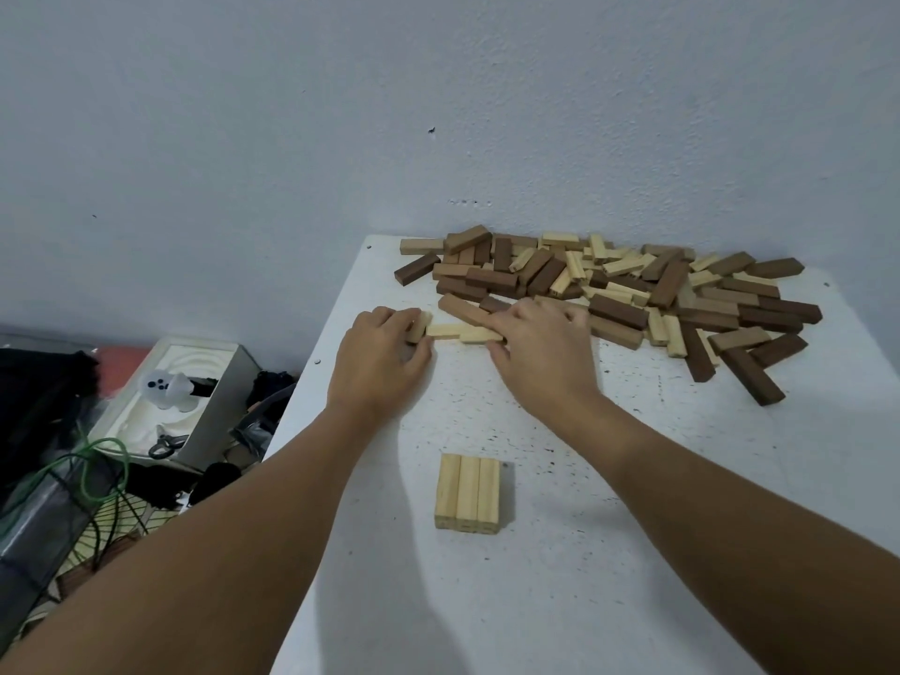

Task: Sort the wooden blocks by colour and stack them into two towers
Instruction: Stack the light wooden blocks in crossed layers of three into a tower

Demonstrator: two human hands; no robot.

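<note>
— So, what lies round the work?

— Off the left edge of the white table (560,601) there is clutter on the floor: an open box (180,406) with a white moulded insert, a small white figure (168,389) and a pair of scissors (165,443) in it, a green cable (97,470) looping in front, and dark bags behind. A pale blue wall (438,114) rises right behind the table.

— Anything in the way of the hands?

— The mixed pile of blocks (633,289), dark and pale jumbled together, fills the far right of the table against the wall; its near edge lies under the fingers of the right hand (540,348).

— What is hard to make out?

— The right fingertips are lost among the blocks, and the left palm hides whatever is beneath it.

— And the grips?

— The left hand (384,358) has its fingers curled round a pale block (418,326), held on end beside its thumb. The right hand lies with fingers spread fairly flat, pressing on two pale blocks (467,332) lying end to end between the hands; its thumb touches the nearer one.

— Where is the built part?

— A row of three pale blocks (468,494) lies side by side, touching, near the table's middle, closer to the person than both hands.
</note>
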